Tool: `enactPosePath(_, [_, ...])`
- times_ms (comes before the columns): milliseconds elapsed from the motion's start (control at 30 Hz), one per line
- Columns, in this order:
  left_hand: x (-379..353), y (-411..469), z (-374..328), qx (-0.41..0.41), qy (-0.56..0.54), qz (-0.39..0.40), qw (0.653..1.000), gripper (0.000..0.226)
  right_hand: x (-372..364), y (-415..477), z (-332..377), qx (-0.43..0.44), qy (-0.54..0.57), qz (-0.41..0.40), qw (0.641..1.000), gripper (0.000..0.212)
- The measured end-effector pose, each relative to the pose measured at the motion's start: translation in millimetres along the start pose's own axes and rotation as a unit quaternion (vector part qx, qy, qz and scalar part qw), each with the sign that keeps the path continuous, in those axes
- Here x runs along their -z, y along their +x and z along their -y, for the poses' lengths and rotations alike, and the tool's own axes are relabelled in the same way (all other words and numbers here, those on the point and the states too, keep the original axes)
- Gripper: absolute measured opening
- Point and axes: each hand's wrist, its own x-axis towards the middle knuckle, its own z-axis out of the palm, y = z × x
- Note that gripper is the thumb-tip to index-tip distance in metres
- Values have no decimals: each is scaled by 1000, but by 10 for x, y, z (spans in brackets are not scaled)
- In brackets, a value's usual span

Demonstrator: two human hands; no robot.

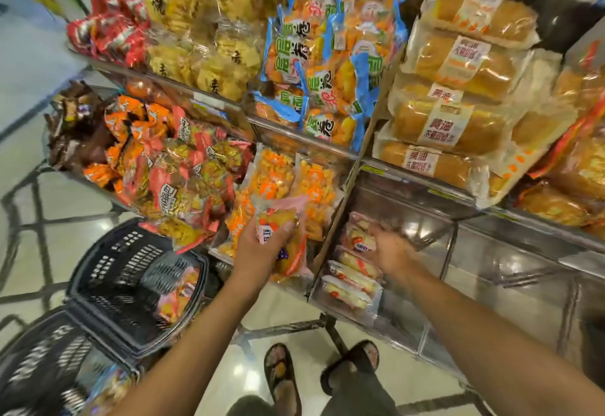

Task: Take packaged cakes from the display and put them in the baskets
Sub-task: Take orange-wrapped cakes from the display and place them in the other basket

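The display (491,245) held plenty; the baskets (131,252), near left, held only a few packs (178,294). The left hand (262,248) gripped a pink cake pack (278,222) near the shelf; the right hand (389,252), blurred, reached the near-right row (353,271), grip unclear.

Steel display (491,252), tiered. Bottom bin: row of cakes (350,284). Left of cakes: orange bags (314,183), then red bags (170,183). Above cakes: stacked loaves (458,95). Tiled floor (65,199), left of cakes: black basket (108,271), second basket (42,360) just beside.
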Motion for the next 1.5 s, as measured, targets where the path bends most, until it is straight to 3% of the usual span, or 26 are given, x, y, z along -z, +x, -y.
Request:
enactPosePath(233, [-43,2,93,23,-4,-39,999,27,-258,135,13,7,-82,-90,993,56])
enactPosePath(400, [-50,9,152,31,-5,-35,999,16,-270,118,6,10,-77,-97,992,56])
enactPosePath(567, [-66,-1,86,14,2,-24,1000,23,-77,-50,-3,-2,-27,-128,991,65])
enactPosePath(667, [-94,-17,-8,14,-1,-11,1000,46,113,-205,15,-2,24,-158,987,60])
enactPosePath(767, [-153,-18,-100,-7,11,-12,1000,34,364,-419,122,21,132,-170,976,45])
enactPosePath(900, [-266,-43,-225,-17,13,37,999,53,795,-825,475,89,376,-165,907,15])
enactPosePath(1000, [-394,-85,-330,-42,-3,62,997,42,1031,-1098,694,140,479,-97,861,23])
enactPosePath(1100, [-533,-90,-395,-70,-23,82,994,25,1088,-1234,831,153,508,-82,844,40])
enactPosePath(1200, [-599,-71,-411,-68,-43,128,988,42,1116,-1231,821,131,532,-117,828,38])
enactPosePath(1300, [-562,-23,-354,-84,26,170,981,71,1162,-1194,650,115,507,-140,842,39])
enactPosePath(1367, [-469,79,-210,-177,199,129,955,67,1174,-1156,457,100,454,-143,874,39])
enactPosePath(1433, [-348,190,-31,-290,373,83,877,60,1165,-1115,254,93,348,-143,922,38])
enactPosePath(1500, [-273,256,130,-322,475,94,813,57,1108,-1050,96,92,235,-143,957,38])
